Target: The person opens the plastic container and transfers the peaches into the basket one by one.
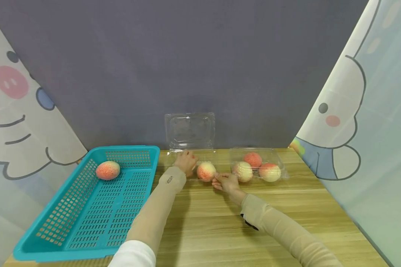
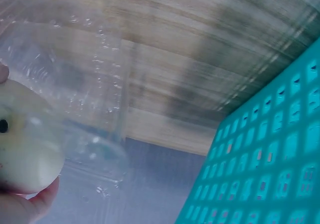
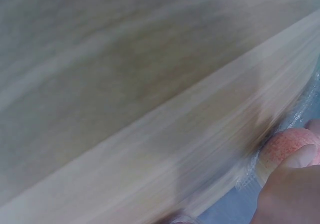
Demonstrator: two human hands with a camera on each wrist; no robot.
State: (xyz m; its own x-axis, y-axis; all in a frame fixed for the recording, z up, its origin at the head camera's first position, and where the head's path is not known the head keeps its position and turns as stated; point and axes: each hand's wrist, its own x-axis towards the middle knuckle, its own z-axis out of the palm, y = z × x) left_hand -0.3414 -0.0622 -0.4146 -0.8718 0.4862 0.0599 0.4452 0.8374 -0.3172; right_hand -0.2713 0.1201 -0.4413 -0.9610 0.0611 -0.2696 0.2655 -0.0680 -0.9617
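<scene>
A clear plastic clamshell box (image 1: 190, 129) stands with its lid up against the back wall. My left hand (image 1: 186, 162) reaches into its tray and grips a peach (image 2: 30, 144), whose pale side with a dark hole shows in the left wrist view. That peach is mostly hidden by the hand in the head view. Beside it, at the tray's right front, sits a red-speckled cream peach (image 1: 206, 171). My right hand (image 1: 228, 183) holds this one from its right side, the thumb lying on its pink surface in the right wrist view.
To the right, another clear box (image 1: 282, 165) contains three peaches. A teal perforated basket (image 1: 87, 222) at the left holds one peach (image 1: 108, 170). The wooden table (image 1: 200, 226) ends at a grey back wall (image 1: 194, 66), with cartoon-printed sheets on both sides.
</scene>
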